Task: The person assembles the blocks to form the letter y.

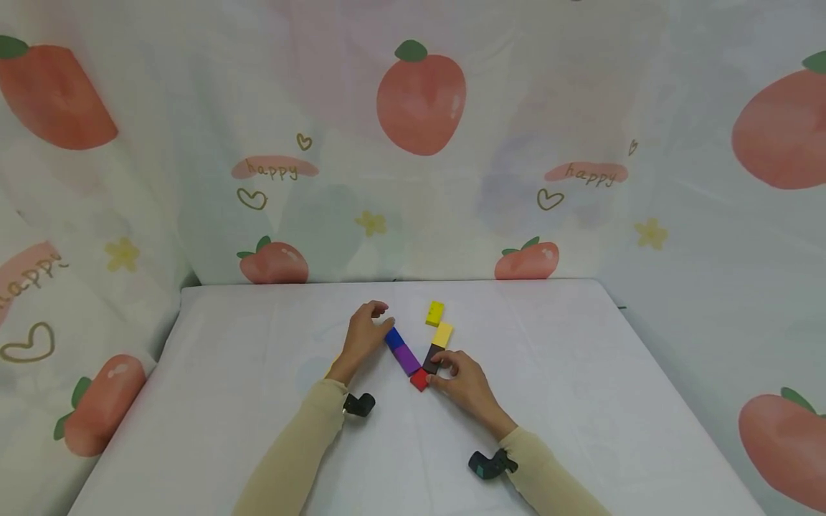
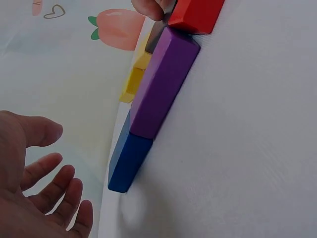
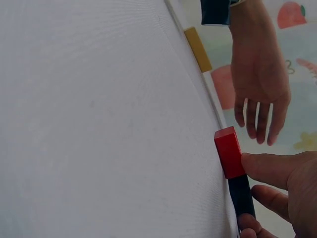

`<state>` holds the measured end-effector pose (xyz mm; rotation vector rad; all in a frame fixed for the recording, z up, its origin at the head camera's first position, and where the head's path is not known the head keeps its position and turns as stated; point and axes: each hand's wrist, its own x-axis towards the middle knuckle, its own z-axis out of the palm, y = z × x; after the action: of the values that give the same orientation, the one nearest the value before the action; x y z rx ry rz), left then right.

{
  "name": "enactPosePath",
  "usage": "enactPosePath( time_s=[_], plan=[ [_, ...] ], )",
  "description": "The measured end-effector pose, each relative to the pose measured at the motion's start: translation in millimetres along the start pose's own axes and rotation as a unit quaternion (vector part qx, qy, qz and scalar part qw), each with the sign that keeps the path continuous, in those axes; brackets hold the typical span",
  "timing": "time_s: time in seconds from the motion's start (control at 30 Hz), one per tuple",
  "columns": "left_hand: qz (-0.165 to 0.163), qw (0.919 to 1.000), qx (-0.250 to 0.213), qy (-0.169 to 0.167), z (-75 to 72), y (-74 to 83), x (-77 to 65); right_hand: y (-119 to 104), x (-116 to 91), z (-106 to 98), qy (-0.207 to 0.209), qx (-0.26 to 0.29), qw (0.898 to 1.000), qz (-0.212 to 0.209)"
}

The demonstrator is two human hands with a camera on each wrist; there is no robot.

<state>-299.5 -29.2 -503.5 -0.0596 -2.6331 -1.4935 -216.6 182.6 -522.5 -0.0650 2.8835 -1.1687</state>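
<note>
Several blocks form a V on the white table. Its left arm is a blue block and a purple block; a red block lies at the point. A black block and a pale yellow block make the right arm. My left hand hovers beside the blue block's far end, fingers spread loosely and holding nothing; the left wrist view shows a gap between them. With its thumb, my right hand touches the red block's side, while its fingertips rest at the black block.
A brighter yellow block lies just beyond the pale yellow one. Another yellow block lies by my left forearm, mostly hidden behind it in the head view. A patterned cloth hangs behind the table.
</note>
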Motion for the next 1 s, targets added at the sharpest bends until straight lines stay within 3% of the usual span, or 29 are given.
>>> enactPosePath(
  time_s=[0.43, 0.73, 1.0],
  plan=[
    [0.014, 0.9985, -0.02, -0.05, 11.9, 16.7, 17.0, 0, 0, 1, 0.01, 0.001, 1.0, -0.013],
    [0.005, 0.9971, -0.04, -0.064, 29.2, 17.7, 28.3, 2, 1, 2, 0.004, -0.002, 1.0, -0.007],
    [-0.024, 0.9954, -0.047, -0.08, 39.3, 24.9, 39.4, 2, 1, 1, 0.005, 0.005, 1.0, -0.013]
  ],
)
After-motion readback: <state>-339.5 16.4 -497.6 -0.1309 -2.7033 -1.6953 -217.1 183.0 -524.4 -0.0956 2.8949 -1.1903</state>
